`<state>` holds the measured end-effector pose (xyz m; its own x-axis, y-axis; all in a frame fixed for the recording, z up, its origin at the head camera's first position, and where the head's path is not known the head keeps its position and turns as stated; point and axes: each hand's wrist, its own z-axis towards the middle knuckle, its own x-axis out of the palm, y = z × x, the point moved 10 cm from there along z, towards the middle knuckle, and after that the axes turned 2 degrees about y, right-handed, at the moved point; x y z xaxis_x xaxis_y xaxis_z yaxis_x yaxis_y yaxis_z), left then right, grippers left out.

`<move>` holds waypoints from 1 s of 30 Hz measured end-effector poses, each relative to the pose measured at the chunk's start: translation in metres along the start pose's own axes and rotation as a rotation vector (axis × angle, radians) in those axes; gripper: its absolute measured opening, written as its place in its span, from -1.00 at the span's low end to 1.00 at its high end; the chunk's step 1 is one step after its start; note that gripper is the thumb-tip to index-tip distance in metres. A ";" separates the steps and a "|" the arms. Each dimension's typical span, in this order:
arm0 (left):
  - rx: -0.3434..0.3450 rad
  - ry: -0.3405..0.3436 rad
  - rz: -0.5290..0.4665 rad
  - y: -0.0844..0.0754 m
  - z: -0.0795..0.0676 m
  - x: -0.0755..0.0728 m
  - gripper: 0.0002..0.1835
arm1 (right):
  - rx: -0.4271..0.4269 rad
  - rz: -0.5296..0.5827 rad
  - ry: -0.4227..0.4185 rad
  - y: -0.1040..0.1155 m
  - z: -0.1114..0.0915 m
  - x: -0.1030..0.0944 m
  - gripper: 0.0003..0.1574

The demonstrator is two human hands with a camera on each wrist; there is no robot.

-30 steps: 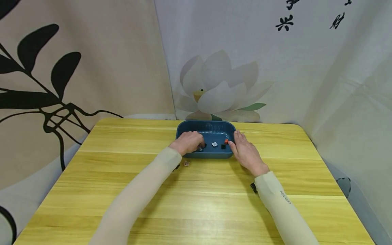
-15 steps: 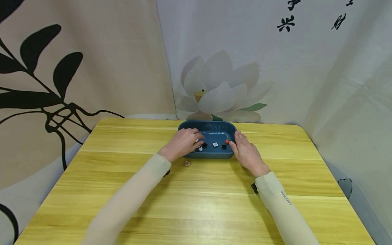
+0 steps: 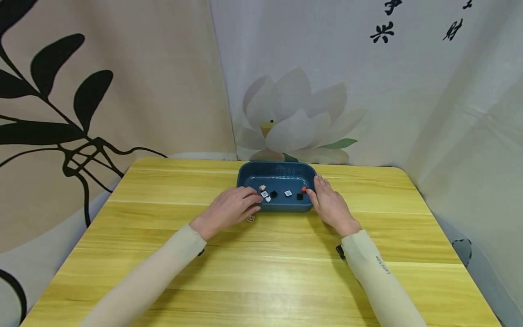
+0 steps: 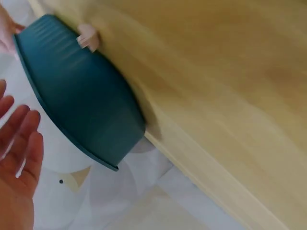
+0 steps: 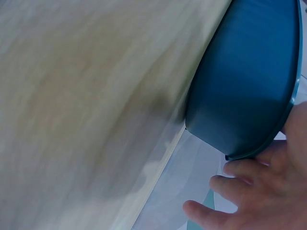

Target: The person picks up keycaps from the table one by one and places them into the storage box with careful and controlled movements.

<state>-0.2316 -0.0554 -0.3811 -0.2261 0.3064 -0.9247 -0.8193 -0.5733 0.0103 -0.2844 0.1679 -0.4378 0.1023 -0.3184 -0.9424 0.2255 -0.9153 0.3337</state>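
Note:
A dark blue rectangular tub [image 3: 286,209] stands near the table's far edge. Inside lie several small pieces that look like keycaps: white [image 3: 288,193], black [image 3: 273,194], red [image 3: 303,189] and others. One pinkish piece [image 3: 251,218] is on the table just in front of the tub; the left wrist view shows this piece [image 4: 88,37] blurred. My left hand [image 3: 230,206] hovers over the tub's front left corner, its fingers [image 4: 29,143] spread and holding nothing. At the right end, my right hand [image 3: 330,206] rests against the rim, fingers [image 5: 235,187] extended along the outside.
The wooden table [image 3: 261,272] spreads in front of the tub. Behind it hangs a printed curtain [image 3: 310,109] with a lotus, close to the table's back edge. A dark device sits at each wrist, the right one [image 3: 340,251] beside the cuff.
My left hand has drawn back from inside the tub, toward the front left, and its fingers have loosened. More small pieces show there now. The right hand has stayed in place.

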 end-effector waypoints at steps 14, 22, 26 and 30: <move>0.126 0.183 0.074 -0.025 -0.024 0.023 -0.79 | -0.026 0.009 -0.010 0.001 0.000 -0.002 -0.14; 0.071 0.280 0.081 -0.017 -0.031 0.038 -0.73 | -0.030 0.035 -0.022 0.000 0.000 -0.002 -0.14; 0.073 0.297 0.091 -0.019 -0.031 0.044 -0.78 | -0.033 0.041 -0.023 0.000 -0.001 -0.001 -0.14; 0.081 0.293 0.089 -0.022 -0.029 0.047 -0.84 | -0.033 0.041 -0.016 0.000 -0.001 0.000 -0.14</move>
<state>-0.2090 -0.0510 -0.4361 -0.1469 0.0187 -0.9890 -0.8450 -0.5221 0.1157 -0.2835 0.1686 -0.4378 0.0964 -0.3593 -0.9282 0.2533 -0.8930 0.3720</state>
